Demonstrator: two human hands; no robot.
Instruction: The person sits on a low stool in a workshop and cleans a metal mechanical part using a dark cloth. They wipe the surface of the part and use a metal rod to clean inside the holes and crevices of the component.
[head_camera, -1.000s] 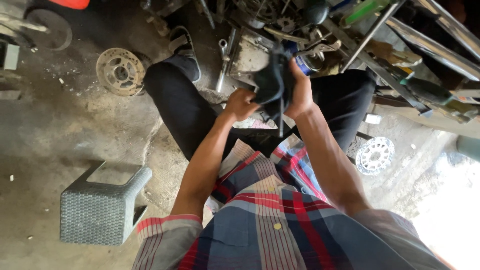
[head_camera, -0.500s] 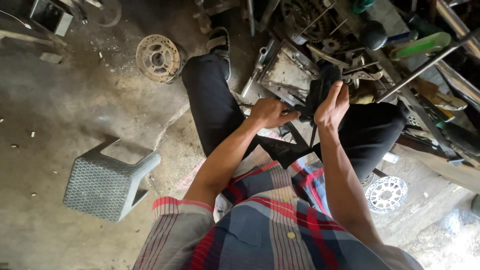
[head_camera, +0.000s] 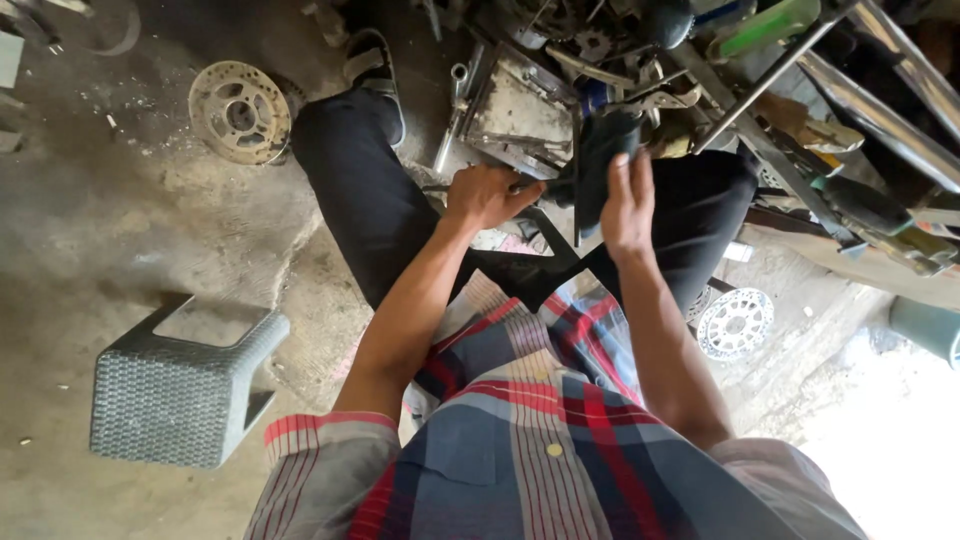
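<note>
One view, the head camera, and we list what it shows. Item: a dark, limp piece of cloth or rubber (head_camera: 600, 165), held over our knees in front of the parts heap. It hangs and folds on itself, so we judge it soft, light and not fragile; likely greasy here, so a whole-hand hold on a bunched fold suits it better than fingertips.

Left hand (head_camera: 485, 195): grip closed in a fist around the item's lower left end, where a thin dark rod seems to meet it.

Right hand (head_camera: 628, 205): fingers laid flat and pressed against the item's face, pinning rather than pinching.

Surroundings: grey woven stool (head_camera: 180, 385) on the concrete floor to our left; rusty sprocket disc (head_camera: 238, 112) beyond it; silver brake disc (head_camera: 735, 322) beside the right leg.
</note>
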